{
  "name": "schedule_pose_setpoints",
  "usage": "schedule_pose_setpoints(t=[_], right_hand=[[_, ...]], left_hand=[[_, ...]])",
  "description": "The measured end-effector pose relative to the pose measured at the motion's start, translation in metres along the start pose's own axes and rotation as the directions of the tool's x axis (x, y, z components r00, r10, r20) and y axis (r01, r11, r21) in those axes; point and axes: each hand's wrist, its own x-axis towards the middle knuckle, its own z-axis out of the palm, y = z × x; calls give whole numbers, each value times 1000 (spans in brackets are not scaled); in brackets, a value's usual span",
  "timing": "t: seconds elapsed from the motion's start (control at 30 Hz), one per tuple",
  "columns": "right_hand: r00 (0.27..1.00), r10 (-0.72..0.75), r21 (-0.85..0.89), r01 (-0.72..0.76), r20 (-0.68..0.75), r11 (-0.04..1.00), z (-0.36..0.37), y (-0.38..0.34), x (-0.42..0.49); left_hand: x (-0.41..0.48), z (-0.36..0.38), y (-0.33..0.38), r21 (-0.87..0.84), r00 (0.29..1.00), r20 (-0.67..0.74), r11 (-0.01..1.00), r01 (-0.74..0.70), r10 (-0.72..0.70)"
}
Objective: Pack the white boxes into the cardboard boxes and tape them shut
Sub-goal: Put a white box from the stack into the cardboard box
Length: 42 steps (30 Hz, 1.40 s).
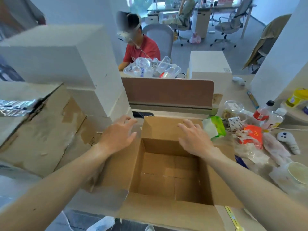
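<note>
Cardboard box [135, 167] under splayed fingers [128, 122] (empty)

Yellow McDonald's arches on the orange bag [252, 136]

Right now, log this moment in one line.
cardboard box: open, empty; left hand: open, hovering beside box; right hand: open, over far wall; white boxes: stacked left, unpacked

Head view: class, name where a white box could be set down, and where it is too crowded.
Free: the bare floor of the open cardboard box, between its four walls. Crowded: to its right, bottles, wrappers and a cup cover the desk; to its left, stacked white boxes and a battered carton stand close.
</note>
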Motion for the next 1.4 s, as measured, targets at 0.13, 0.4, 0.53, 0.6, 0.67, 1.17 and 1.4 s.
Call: schedule_pose_setpoints(t=[0.13, 0.4, 0.53, 0.6, 0.67, 1.17, 1.4], right_hand=[[973, -155, 16, 160, -170, 987, -67, -49, 53], [867, -350, 156, 424, -354, 892, -178, -152, 125], [870, -366, 189, 440, -331, 878, -196, -198, 154], [879, -359, 186, 428, -314, 884, -196, -219, 169], [898, -341, 189, 399, -279, 897, -193, -237, 186], [993, -115, 196, 118, -28, 973, -185, -310, 289], [997, -77, 206, 82, -31, 975, -188, -315, 296]], left_hand=[[16, -79, -10, 76, 973, -230, 997, -12, 29], [24, -213, -55, 120, 890, -440, 975, 188, -118], [39, -248, -106, 166, 891, -408, 944, 284, -196], [50, -253, -137, 199, 909, -348, 929, 312, -230], [63, -255, -166, 240, 922, -301, 917, 319, -242], [179, -241, -327, 76, 960, 159, 972, 221, -231], [195, -246, -346, 28, 963, 165, 977, 212, -214]])
